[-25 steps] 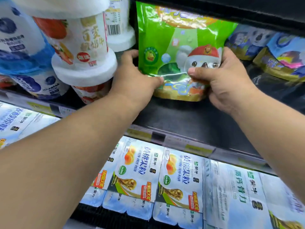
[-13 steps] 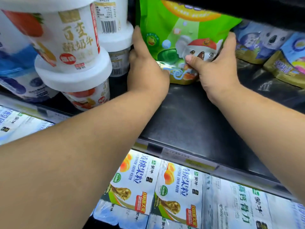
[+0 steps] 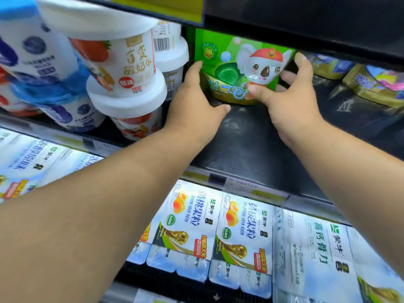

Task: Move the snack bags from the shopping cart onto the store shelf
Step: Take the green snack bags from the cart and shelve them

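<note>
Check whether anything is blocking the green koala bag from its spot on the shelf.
Nothing visible does. The green koala bag stands on the black shelf, left hand and right hand directly on its sides.

The green snack bag (image 3: 238, 68) is formed from glossy plastic film, smooth, with bright reflections across the printed front. The neighbouring gold and blue snack bags (image 3: 371, 84) are finished in a similar shiny film, creased at the edges. The store shelf (image 3: 251, 145) is surfaced in a black matt material, faintly scuffed; metal or plastic cannot be determined. The yogurt tubs (image 3: 122, 64) are smooth and white, with plain lids. The yogurt multipacks (image 3: 242, 232) are wrapped in clear glossy film.
</note>
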Motion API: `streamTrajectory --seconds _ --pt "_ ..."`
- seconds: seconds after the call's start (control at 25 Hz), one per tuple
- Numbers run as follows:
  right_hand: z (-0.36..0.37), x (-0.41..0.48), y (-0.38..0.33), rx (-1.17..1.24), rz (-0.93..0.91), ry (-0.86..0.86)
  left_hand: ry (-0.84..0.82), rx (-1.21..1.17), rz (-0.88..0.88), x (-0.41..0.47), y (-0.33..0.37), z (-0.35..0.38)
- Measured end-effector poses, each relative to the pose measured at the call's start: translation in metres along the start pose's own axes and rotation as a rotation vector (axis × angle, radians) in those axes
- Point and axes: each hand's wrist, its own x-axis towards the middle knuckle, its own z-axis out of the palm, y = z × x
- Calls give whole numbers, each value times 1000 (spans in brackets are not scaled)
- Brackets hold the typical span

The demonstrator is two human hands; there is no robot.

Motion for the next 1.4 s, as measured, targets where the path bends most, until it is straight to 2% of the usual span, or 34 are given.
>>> streamTrajectory --seconds 0.12,0.32,0.48,0.76,1.04,1.16,1.4 --pt "-9 -40 -17 -122 28 34 -41 -100 -21 -38 6 -26" --pt "-15 -141 -41 20 137 -17 -120 -266 -83 -116 14 -86" --pt "-8 -240 -66 108 197 -84 -140 -278 -112 -189 7 -154" --pt "33 -379 -116 176 265 -242 -77 -258 -303 -306 -32 -268" --pt "75 -479 -125 121 395 -406 -58 -258 -521 -391 -86 -332" --pt "85 -521 -103 49 518 -467 -119 -157 -649 -420 -124 -344" --pt "91 -570 -55 -105 711 -526 -418 79 -849 -457 -189 -350"
